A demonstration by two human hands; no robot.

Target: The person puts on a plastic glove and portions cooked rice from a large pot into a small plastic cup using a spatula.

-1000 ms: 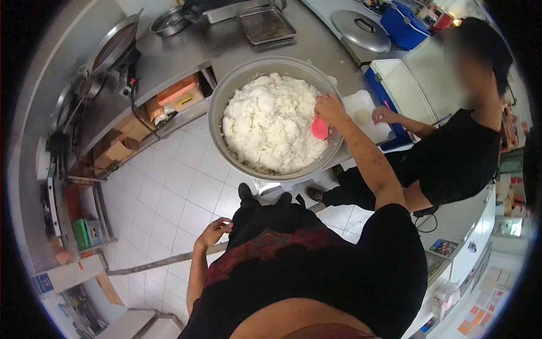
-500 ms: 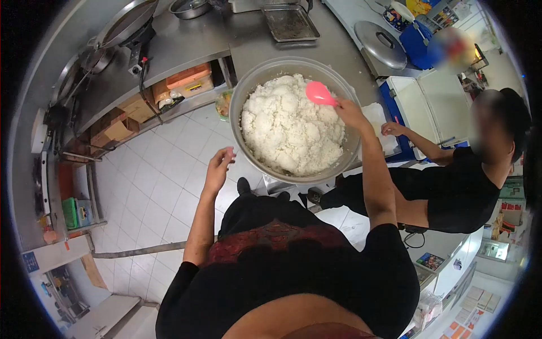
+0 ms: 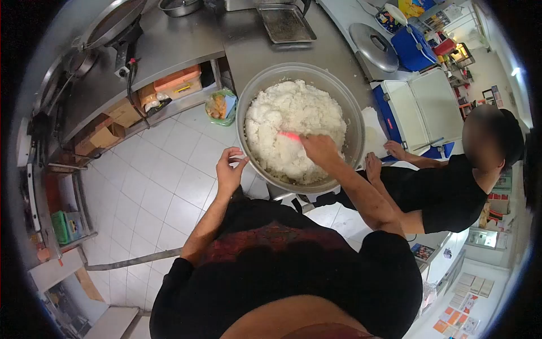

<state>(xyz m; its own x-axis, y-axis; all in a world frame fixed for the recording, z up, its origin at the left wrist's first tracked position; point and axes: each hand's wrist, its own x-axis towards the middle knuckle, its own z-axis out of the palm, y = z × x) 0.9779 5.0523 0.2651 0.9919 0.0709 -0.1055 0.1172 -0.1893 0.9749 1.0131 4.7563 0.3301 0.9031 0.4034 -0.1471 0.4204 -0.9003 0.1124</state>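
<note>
A large round metal pot (image 3: 357, 113) is heaped with cooked white rice (image 3: 271, 110). My right hand (image 3: 320, 150) is closed round the handle of a pink rice paddle (image 3: 290, 136). The paddle's blade is partly sunk in the rice near the middle of the heap. At the pot's lower left rim is my left hand (image 3: 230, 169), its fingers curved and a gap between thumb and fingers. I cannot tell whether its fingertips touch the rim.
A co-worker (image 3: 440, 192) stands at the right, hands near the pot beside an open cooler box (image 3: 398, 110). Behind the pot are a metal tray (image 3: 285, 24) and a large lid (image 3: 372, 46). A green bag (image 3: 221, 107) is on the floor at left.
My right hand has brought the paddle from the rice's upper right down into its middle. My left hand has moved slightly right, to the pot's rim. The co-worker's second hand now shows.
</note>
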